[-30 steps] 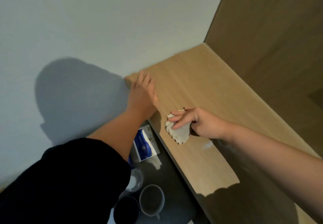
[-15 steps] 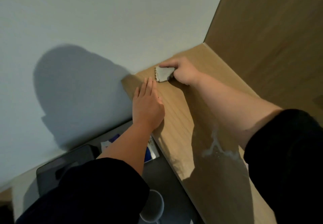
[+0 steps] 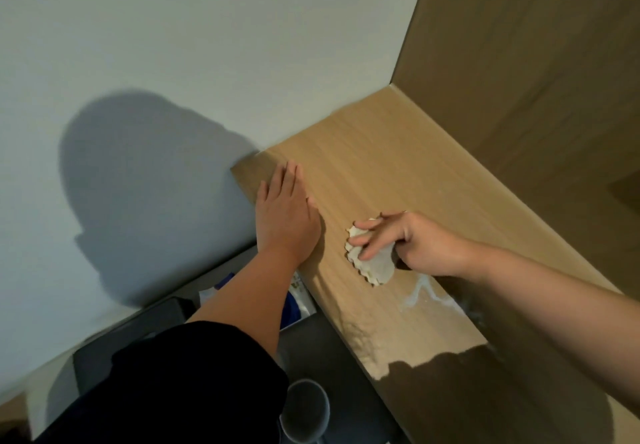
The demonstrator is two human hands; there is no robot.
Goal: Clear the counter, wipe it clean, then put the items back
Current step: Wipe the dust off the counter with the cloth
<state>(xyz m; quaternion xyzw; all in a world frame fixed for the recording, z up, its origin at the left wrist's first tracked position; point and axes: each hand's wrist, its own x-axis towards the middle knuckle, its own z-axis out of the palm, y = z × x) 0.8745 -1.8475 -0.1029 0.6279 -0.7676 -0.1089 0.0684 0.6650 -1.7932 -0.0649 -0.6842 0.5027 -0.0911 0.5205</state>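
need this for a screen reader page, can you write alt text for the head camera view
A person's right hand holds a pale cloth on a wooden counter beside a whitish smear, while the left hand lies flat near the counter's end by the wall. Below the counter's edge are a grey cup and a blue-and-white packet.

Upper left of the frame is all plain pale wall (image 3: 207,45), kinda grey-blue in this light. Upper right is a tall wood panel (image 3: 536,79), meeting the wall in a straight corner. The light wood counter (image 3: 381,173) runs from that corner down to the lower right. There's a big dark shadow (image 3: 145,183) on the wall at left. Bottom centre, beside the counter's edge, sits a lower dark grey surface (image 3: 329,346).
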